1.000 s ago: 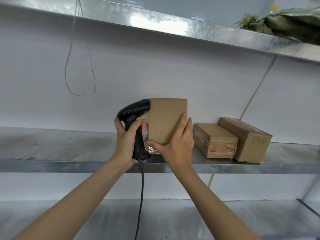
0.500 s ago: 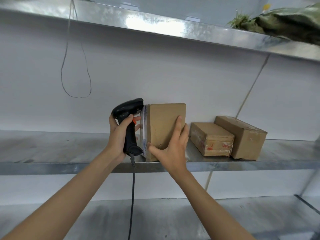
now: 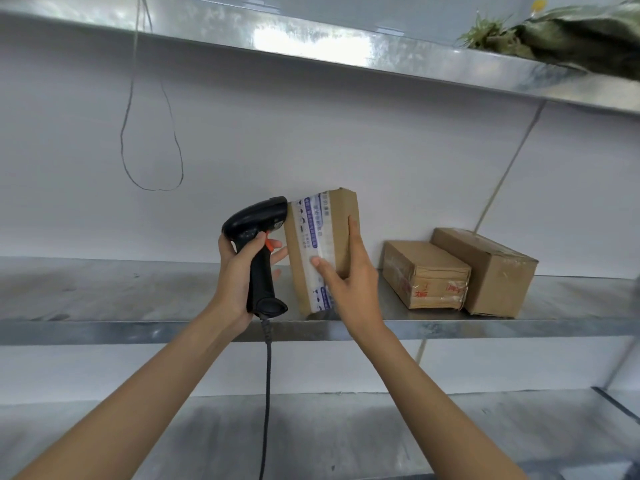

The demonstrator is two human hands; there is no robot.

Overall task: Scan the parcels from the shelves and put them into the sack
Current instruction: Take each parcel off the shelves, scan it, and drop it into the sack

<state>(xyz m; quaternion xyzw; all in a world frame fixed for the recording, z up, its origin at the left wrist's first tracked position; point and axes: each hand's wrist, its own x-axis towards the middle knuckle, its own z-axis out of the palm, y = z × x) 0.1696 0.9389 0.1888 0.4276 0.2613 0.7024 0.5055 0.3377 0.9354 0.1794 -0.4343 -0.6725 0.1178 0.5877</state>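
My right hand grips a brown cardboard parcel standing on end on the middle steel shelf. Its taped face with blue print is turned toward me. My left hand is closed on the handle of a black barcode scanner with an orange trigger. The scanner's head touches the parcel's upper left edge. Two more brown parcels, a low one and a taller one, lie on the same shelf to the right. No sack is in view.
The scanner's cable hangs down between my arms. A thin wire loop dangles against the white wall at the left. The upper shelf carries a green sack-like bundle at the right. A lower shelf runs below.
My right hand has turned the parcel, so its taped printed face now shows instead of the plain brown side. The scanner stays against its left edge.
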